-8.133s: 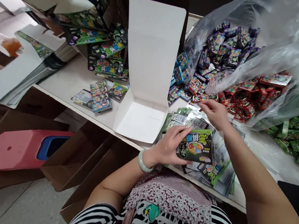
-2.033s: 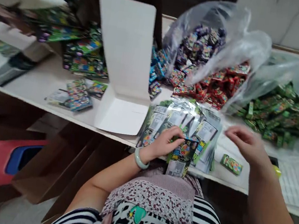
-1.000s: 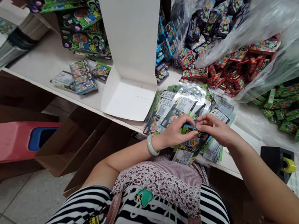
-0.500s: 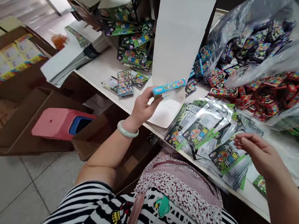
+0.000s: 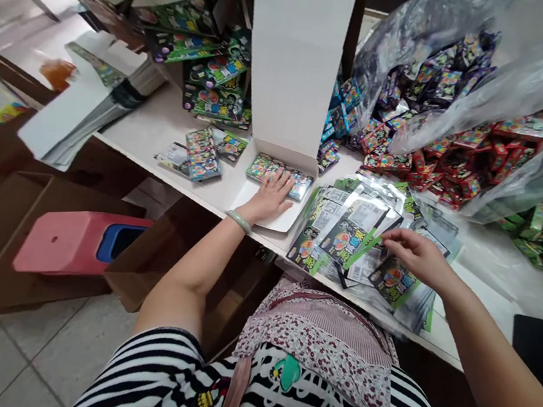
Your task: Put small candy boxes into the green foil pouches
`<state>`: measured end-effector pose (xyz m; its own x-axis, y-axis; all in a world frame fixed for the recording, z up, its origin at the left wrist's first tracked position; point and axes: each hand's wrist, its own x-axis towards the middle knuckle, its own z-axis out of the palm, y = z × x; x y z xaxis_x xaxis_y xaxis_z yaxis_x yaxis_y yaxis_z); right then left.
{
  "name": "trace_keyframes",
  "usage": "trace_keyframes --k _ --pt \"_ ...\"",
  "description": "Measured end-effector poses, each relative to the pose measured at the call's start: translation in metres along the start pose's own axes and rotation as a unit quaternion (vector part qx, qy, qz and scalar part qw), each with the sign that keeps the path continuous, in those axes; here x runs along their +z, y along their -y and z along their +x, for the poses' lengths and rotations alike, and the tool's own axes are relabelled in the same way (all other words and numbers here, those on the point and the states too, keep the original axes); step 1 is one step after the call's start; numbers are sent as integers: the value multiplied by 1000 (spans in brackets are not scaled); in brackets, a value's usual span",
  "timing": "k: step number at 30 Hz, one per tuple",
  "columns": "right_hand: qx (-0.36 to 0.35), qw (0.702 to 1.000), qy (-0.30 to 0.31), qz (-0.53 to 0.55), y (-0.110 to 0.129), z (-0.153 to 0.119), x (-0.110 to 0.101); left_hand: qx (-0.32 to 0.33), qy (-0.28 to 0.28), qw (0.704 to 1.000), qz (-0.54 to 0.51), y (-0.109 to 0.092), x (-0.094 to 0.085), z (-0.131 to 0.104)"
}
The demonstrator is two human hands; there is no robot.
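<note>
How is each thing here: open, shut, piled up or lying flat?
White box: open, lid standing up
Packet row: lying inside the box
Left hand: fingers spread on the packets
Right hand: fingers bent over pouches, grip unclear
Pouches: overlapping, piled
Red packets: heaped
Clear plastic: crumpled
Brown box: open on top

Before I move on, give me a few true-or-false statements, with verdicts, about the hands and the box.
1. The left hand rests on the multicoloured pack inside the white box. True.
2. The white box is closed. False: its lid stands up.
3. The right hand is over the flat packets. True.
4. Both wrists are bare. False: a pale bracelet is on the left one.
5. The red packs lie right of the white box. True.
</note>
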<state>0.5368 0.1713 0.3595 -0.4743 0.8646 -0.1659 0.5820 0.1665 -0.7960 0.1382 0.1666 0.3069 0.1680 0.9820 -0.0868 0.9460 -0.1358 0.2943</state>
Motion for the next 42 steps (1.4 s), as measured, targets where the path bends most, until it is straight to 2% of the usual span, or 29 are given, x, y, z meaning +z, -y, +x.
trace_keyframes --k 2,4,6,8,10,13,15,17,21,25,27,29,32,34,36,38,40,42 --pt "-46 991 -44 -120 -1 29 0 21 -56 998 -17 -21 -8 -2" --pt "-63 969 -56 -231 1 56 3 71 -103 991 -46 -56 -8 -7" --pt "-52 950 -28 -307 6 76 10 119 -60 989 -71 -96 1 -13" --pt "-35 934 6 -356 13 86 20 101 21 991 -79 -128 19 -19" --pt "-30 922 24 -385 20 87 29 66 76 992 -82 -146 37 -21" --pt "-48 913 34 -404 28 85 39 59 87 989 -102 -148 53 -21" --pt "-54 915 34 -399 34 86 42 67 77 988 -120 -142 55 -19" --pt "-29 920 24 -390 39 93 42 65 74 986 -131 -137 54 -17" --pt "44 928 33 -368 50 114 36 69 68 986 -135 -133 56 -17" --pt "69 948 23 -309 61 124 18 69 40 986 -144 -131 66 -18" --pt "62 953 5 -296 67 117 6 63 -21 984 -162 -132 66 -19" --pt "27 965 -38 -260 76 100 -5 70 -115 970 -202 -134 58 -20" --pt "-53 984 -123 -119 89 62 -16 85 -234 927 -281 -140 31 -19" --pt "-97 986 -133 8 92 35 -21 99 -283 904 -304 -146 8 -16" --pt "-124 984 -76 100 86 12 -25 136 -310 896 -289 -154 -11 -14" --pt "-119 984 -16 129 73 -5 -28 195 -306 897 -252 -163 -23 -14" --pt "-86 989 -11 122 57 -16 -30 263 -279 901 -201 -175 -28 -15" --pt "-53 986 -44 149 45 -23 -30 309 -246 907 -144 -186 -30 -17"
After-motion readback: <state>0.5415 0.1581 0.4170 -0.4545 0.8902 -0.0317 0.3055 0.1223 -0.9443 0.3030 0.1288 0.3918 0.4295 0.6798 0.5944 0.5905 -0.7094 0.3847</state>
